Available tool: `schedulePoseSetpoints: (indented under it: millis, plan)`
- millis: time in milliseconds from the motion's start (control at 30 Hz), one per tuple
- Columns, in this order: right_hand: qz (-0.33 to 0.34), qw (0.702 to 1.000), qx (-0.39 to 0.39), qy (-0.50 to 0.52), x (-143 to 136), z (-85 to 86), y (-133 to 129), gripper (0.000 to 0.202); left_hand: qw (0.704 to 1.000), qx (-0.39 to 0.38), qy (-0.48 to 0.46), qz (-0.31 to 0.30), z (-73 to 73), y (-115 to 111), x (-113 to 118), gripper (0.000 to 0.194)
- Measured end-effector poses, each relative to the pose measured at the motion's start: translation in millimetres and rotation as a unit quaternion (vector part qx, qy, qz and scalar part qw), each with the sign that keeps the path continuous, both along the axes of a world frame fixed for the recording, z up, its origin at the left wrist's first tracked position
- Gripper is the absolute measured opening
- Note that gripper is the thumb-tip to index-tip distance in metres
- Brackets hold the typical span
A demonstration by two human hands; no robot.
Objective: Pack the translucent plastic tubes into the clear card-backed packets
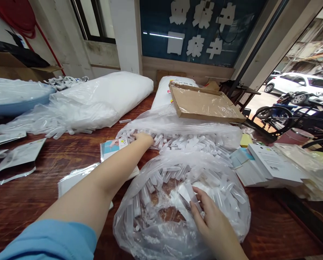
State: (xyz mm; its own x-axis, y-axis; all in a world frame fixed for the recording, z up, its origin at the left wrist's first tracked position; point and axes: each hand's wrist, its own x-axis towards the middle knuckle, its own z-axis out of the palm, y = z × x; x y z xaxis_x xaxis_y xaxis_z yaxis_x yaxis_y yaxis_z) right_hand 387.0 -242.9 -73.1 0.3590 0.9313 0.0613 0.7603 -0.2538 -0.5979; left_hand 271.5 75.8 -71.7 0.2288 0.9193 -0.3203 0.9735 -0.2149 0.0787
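My right hand (205, 213) grips a frosted, translucent plastic piece (189, 192) between thumb and fingers. It is over the front clear plastic bag (161, 240), which lies wide open and holds many similar long pieces around its inner edge. My left arm stretches forward. At its end my left hand (144, 138) reaches into the back plastic bag (194, 124), among small white translucent plastic pieces (196, 142); its fingers are hidden. Below the left forearm lies a printed card (114, 148) in blue and white, along with clear packets (76, 177).
Stacked white cards (275, 164) and clear bags (313, 169) lie at right. A shallow cardboard tray (205, 101) rests on white sacks behind. A large white bag (104, 97) spills pieces at left, beside a blue basin (20, 104). Clear packets (20, 155) lie at far left.
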Motion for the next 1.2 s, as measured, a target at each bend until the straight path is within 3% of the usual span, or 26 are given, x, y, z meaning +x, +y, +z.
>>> schedulePoseSetpoints:
  millis: [100, 267, 433, 567, 667, 800, 867, 900, 967, 1033, 1100, 1200]
  plan:
    - [0.002, 1.000, 0.006, 0.007, 2, -0.6, -2, 0.041, 0.999, 0.011, 0.039, 0.024, 3.9, -7, -2, 0.037]
    - [0.012, 0.999, 0.029, 0.023, 2, 0.2, -5, 0.039, 0.999, 0.036, 0.030, -0.012, 6.9, -30, -6, 0.032]
    - [0.008, 0.996, 0.046, 0.071, -6, 2.4, -10, 0.040, 0.997, 0.063, -0.021, -0.030, 8.0, -59, -10, 0.032]
    - [-0.012, 0.979, 0.057, 0.195, -17, 6.8, -16, 0.048, 0.992, 0.073, -0.105, -0.017, 24.8, -76, -16, 0.032]
    - [0.001, 0.914, 0.050, 0.403, -27, 14.1, -14, 0.044, 0.978, 0.063, -0.197, -0.013, 52.0, -100, -28, 0.040]
    - [0.025, 0.770, 0.029, 0.637, -40, 28.8, -1, 0.024, 0.941, -0.034, -0.332, -0.048, 87.8, -160, -61, 0.046]
    - [0.050, 0.709, -0.009, 0.703, -47, 35.2, 5, 0.021, 0.906, -0.135, -0.395, -0.065, 96.2, -197, -80, 0.032]
    - [0.069, 0.684, -0.033, 0.726, -51, 37.3, 7, 0.021, 0.869, -0.213, -0.444, -0.054, 97.3, -216, -89, 0.028]
    - [0.109, 0.643, -0.081, 0.753, -58, 38.7, 6, 0.023, 0.742, -0.382, -0.550, 0.016, 93.9, -248, -103, 0.021]
    - [0.135, 0.617, -0.127, 0.765, -65, 36.7, 2, 0.022, 0.615, -0.481, -0.615, 0.111, 85.7, -271, -112, 0.017]
    - [0.144, 0.606, -0.177, 0.762, -72, 32.9, -3, 0.017, 0.569, -0.491, -0.635, 0.179, 75.9, -286, -119, 0.016]
    - [0.151, 0.614, -0.224, 0.742, -81, 28.5, -11, 0.015, 0.555, -0.468, -0.648, 0.230, 63.6, -297, -125, 0.020]
